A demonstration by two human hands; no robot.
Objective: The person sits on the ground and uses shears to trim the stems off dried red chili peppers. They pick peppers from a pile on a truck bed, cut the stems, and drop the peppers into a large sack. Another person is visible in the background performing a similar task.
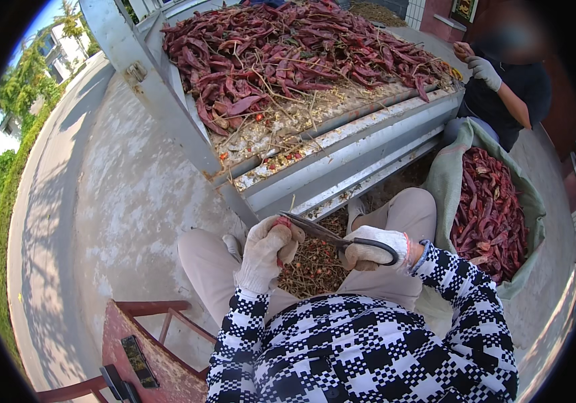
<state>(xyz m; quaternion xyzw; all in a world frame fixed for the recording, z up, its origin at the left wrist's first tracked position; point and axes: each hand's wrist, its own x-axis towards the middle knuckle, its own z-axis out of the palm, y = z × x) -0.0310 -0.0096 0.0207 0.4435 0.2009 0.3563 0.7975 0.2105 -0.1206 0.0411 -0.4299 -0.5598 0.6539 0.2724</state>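
My left hand (269,247), in a soiled white knit glove, grips a dried red chili pepper (282,221); most of the pepper is hidden by the fingers. In my gloved right hand (368,247) is a pair of scissors (382,248) with black handles. Their blades point left and reach the stem end of the pepper. Whether the blades touch it I cannot tell. Below both hands, between my knees, lies a heap of cut stems and red bits (313,269) on the ground.
Dried red chilies (288,55) cover a metal truck bed (353,151) ahead. A green woven sack (441,196) full of chilies stands at my right. Beyond it sits a co-worker (512,95) with a gloved hand raised. A worn red wooden stool (167,373) holding a phone (139,361) is at lower left.
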